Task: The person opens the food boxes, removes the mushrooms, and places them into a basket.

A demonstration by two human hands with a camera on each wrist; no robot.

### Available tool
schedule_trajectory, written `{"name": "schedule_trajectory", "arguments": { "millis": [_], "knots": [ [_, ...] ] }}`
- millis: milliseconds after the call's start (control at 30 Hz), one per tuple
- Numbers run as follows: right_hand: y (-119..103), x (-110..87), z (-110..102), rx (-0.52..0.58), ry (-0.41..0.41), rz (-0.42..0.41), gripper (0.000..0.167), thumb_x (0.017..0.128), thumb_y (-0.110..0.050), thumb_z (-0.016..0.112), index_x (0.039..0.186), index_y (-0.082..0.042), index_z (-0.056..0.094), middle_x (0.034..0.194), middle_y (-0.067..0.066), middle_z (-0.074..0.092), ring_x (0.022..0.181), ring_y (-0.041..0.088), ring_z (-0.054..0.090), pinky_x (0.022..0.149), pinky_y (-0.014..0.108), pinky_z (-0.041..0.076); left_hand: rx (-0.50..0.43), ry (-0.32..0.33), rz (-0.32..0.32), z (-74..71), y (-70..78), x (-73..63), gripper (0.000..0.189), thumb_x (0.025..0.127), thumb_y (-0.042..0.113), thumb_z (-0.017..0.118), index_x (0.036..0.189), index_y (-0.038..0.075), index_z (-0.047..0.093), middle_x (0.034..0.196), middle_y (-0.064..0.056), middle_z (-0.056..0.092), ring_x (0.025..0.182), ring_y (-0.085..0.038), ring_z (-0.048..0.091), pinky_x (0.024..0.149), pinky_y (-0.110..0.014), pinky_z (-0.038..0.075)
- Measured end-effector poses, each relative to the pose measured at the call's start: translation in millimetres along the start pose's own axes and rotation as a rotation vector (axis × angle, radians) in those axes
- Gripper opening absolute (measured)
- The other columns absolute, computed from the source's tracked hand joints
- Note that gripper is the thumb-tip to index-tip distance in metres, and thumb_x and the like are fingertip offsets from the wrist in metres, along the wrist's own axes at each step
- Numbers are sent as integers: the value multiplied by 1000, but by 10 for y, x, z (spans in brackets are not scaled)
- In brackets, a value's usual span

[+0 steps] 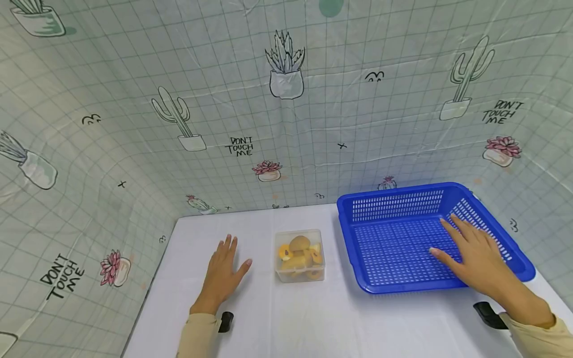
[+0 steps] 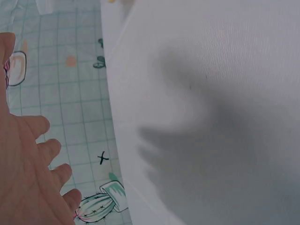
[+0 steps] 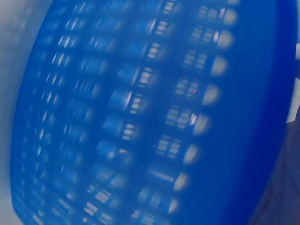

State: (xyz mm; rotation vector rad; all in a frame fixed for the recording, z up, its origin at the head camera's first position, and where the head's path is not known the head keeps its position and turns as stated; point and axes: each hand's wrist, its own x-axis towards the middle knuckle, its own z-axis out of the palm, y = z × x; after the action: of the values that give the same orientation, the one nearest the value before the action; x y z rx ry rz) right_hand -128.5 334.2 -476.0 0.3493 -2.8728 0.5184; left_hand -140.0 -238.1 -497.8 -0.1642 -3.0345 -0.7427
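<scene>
My left hand (image 1: 220,276) hovers over the white table, fingers straight and thumb spread, holding nothing. In the left wrist view its palm and fingertips (image 2: 37,159) show at the left, and a blurred hand shadow falls on the tabletop. Right of it stands a clear plastic box (image 1: 299,275) with several brown, yellow and orange food-like pieces (image 1: 299,243) inside. My right hand (image 1: 479,258) is spread over the right part of a blue perforated basket (image 1: 394,258); whether it touches the basket cannot be told. The basket's slotted wall (image 3: 248,117) fills the right wrist view, blurred.
The white table (image 1: 286,318) ends at a grid-patterned cloth backdrop (image 1: 322,119) printed with cacti, behind and at both sides. The basket stands near the back right, close to the cloth. Black straps (image 1: 226,322) show at the wrists.
</scene>
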Motion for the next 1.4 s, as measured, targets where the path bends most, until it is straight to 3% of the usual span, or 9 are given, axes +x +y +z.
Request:
{"name": "schedule_trajectory", "arguments": {
  "millis": [167,367,667,900,1200,1400],
  "knots": [
    [-176,-13,5,8,4,-24,85,103,-46,65,165,-1,29,165,33,28,141,64,30,120,79,8,-63,28,21,63,75,-22,84,103,42,65,164,-3,28,172,-24,23,158,-50,20,125,-67,19],
    [-418,-27,58,44,-28,-46,84,102,-46,67,164,-2,32,163,33,31,147,61,27,123,75,4,-161,40,35,150,159,-55,88,100,38,73,165,0,28,171,-21,27,157,-47,25,125,-65,24],
    [-751,-13,135,62,-29,-84,83,100,-48,70,162,-3,37,165,29,32,149,56,29,127,68,2,-263,23,55,303,257,-77,95,95,39,78,166,2,27,171,-21,29,156,-45,28,124,-64,27],
    [-1061,12,213,100,-16,-131,82,97,-48,74,159,-3,43,164,25,36,147,53,33,124,71,14,-373,4,32,422,351,-107,100,91,37,84,167,7,27,170,-21,30,155,-47,30,122,-66,30],
    [-1573,91,326,184,70,-206,77,88,-29,87,152,-4,53,158,20,49,142,47,45,113,73,32,-575,51,77,582,503,-124,98,86,20,90,164,3,33,166,-19,38,147,-44,43,113,-53,47],
    [-1827,147,431,247,105,-258,72,84,-21,90,146,-3,58,153,17,55,138,43,52,112,69,40,-697,80,54,671,568,-132,98,82,9,92,162,1,35,163,-20,41,143,-46,48,106,-48,54]
  ]
}}
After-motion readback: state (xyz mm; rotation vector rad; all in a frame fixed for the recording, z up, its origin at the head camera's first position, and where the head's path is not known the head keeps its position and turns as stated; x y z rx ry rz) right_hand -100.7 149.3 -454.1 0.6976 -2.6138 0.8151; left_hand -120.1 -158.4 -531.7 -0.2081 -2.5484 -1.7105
